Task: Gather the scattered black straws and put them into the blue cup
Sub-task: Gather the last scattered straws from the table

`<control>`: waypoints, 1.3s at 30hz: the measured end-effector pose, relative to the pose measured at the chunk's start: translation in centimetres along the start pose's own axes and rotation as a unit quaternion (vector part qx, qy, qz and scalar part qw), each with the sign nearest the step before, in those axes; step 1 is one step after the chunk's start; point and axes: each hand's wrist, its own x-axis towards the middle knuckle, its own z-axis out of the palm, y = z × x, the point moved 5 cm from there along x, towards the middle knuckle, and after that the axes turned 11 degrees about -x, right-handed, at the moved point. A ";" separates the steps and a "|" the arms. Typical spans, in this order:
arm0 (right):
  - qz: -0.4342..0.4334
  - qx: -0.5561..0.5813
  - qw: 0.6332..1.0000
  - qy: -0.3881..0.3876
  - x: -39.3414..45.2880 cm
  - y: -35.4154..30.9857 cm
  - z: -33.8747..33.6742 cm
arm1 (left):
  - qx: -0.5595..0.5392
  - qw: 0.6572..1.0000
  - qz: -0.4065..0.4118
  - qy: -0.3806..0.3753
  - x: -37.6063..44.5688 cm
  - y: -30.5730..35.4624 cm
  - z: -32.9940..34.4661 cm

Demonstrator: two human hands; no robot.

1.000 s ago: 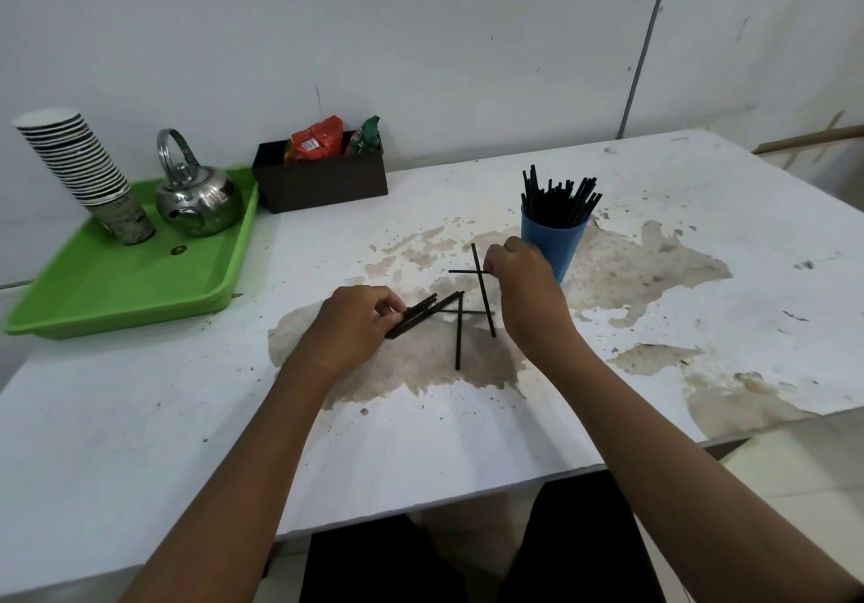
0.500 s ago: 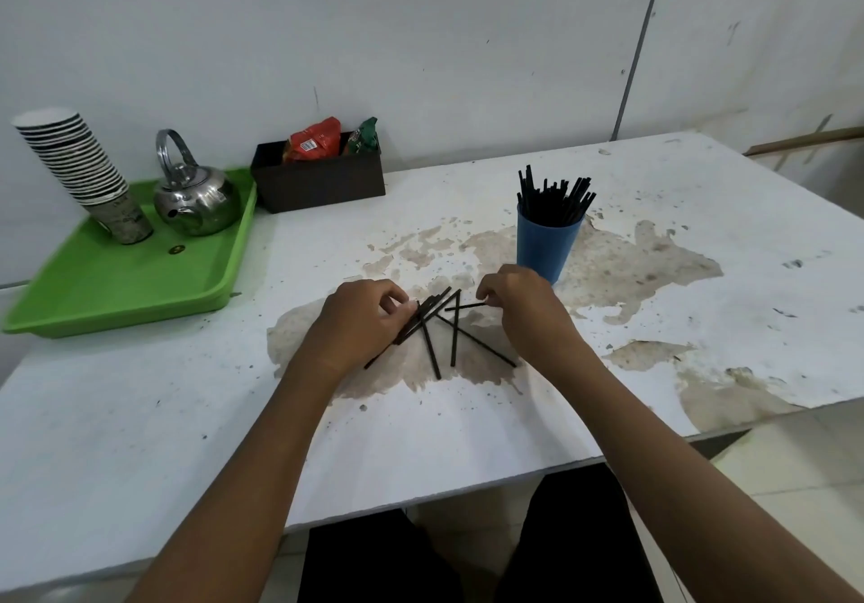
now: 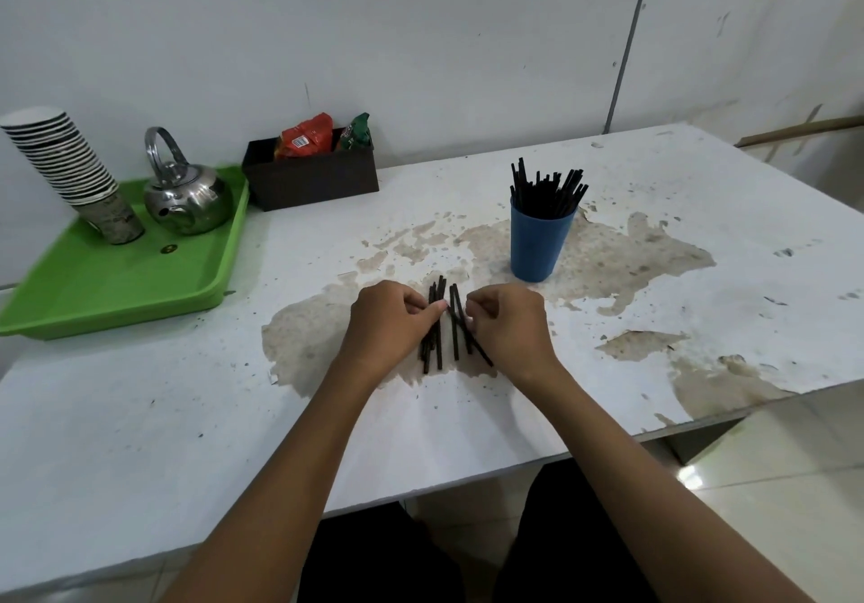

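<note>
- Your left hand (image 3: 390, 322) pinches the left straw bundle (image 3: 432, 336) on the surface (image 3: 467, 415).
- Your right hand (image 3: 509, 326) pinches the right-side straws (image 3: 454, 336); the blue cup (image 3: 537, 245) stands far right.

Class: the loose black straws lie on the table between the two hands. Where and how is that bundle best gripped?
Probably pinch the loose straws at mid-length, from above, closing in from both sides: they lie flat, roughly parallel, ends pointing away.

Left hand (image 3: 388, 322) and right hand (image 3: 507, 324) pinching loose black straws (image 3: 438, 350) together on stained white table (image 3: 701, 303), blue cup (image 3: 537, 242) of upright straws just behind, green tray (image 3: 117, 294) far left
</note>
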 end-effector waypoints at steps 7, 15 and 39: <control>0.076 0.102 0.991 -0.030 -0.1 1.7 -1.7 | 0.033 0.999 -0.033 -0.021 0.5 1.9 1.8; 0.013 0.028 0.998 0.055 -0.4 2.9 -2.0 | 0.054 0.997 -0.024 -0.050 1.2 2.4 3.3; 0.087 0.193 0.973 0.090 -0.8 4.5 -2.7 | 0.296 0.937 -0.030 -0.182 2.1 5.2 4.3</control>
